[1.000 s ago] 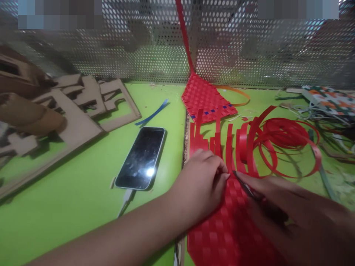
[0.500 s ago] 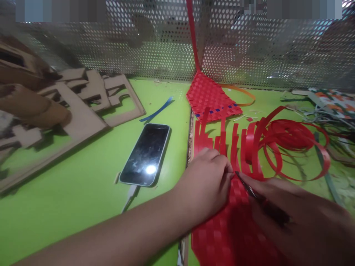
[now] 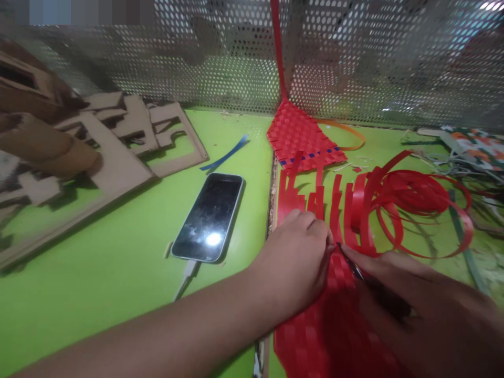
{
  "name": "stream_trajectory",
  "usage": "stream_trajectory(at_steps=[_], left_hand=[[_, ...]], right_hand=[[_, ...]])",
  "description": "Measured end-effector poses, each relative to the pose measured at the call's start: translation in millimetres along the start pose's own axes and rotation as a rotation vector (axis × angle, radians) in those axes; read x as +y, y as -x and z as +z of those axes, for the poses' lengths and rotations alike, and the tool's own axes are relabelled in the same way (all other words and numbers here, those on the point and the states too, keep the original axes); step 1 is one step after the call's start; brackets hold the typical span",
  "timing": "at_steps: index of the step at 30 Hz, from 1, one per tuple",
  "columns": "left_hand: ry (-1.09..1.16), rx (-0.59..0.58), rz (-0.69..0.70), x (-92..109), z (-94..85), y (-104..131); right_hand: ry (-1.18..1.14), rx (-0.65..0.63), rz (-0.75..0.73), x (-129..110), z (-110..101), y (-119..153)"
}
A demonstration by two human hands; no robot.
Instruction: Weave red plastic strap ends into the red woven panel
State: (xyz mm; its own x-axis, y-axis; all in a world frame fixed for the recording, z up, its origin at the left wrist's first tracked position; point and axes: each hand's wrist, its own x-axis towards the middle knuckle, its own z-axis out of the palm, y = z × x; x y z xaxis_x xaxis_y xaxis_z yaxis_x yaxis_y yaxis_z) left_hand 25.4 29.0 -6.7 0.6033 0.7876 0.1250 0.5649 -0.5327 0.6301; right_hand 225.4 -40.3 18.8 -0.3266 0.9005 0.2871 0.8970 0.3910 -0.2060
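A red woven piece [image 3: 303,341] of flat plastic strips lies on the green table, its loose strip ends [image 3: 334,210] pointing away from me. My left hand [image 3: 301,260] rests on the weave with its fingers closed in a pinch at a red strip; the pinched part is mostly hidden. In my right hand [image 3: 417,294] is a dark, pointed tool [image 3: 356,270] with a slim metal tip, gripped with the index finger along it. Its tip is close to the left fingertips. The handle is covered, so its exact kind does not show.
Left of my arm lies a phone [image 3: 208,218] with a white cable [image 3: 185,281]. Cardboard pieces [image 3: 129,157] fill the far left. Coiled red strip [image 3: 417,191] lies right, beyond it a patterned item [image 3: 474,147]. A red woven pointed piece [image 3: 301,131] touches the perforated metal wall [image 3: 220,68].
The view has shifted slightly, so everything sits a little further right. Both hands keep nearly the same pose, with the tool tip still by the left fingertips.
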Motion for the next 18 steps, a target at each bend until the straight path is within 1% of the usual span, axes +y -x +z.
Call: stream_trajectory(at_steps=[5, 9, 14, 18], left_hand=[[-0.026, 0.003, 0.019, -0.9, 1.2, 0.5], [-0.029, -0.002, 0.032, -0.5, 0.6, 0.1], [-0.019, -0.024, 0.007, 0.8, -1.0, -1.3], [-0.030, -0.033, 0.014, 0.8, -1.2, -1.8]], right_hand=[[-0.014, -0.021, -0.025, 0.1, -0.5, -4.8], [-0.013, -0.012, -0.036, -0.3, -2.1, -6.8], [-0.019, -0.012, -0.063, -1.6, -4.7, -5.9], [0.001, -0.009, -0.063, -1.7, -1.9, -3.1]])
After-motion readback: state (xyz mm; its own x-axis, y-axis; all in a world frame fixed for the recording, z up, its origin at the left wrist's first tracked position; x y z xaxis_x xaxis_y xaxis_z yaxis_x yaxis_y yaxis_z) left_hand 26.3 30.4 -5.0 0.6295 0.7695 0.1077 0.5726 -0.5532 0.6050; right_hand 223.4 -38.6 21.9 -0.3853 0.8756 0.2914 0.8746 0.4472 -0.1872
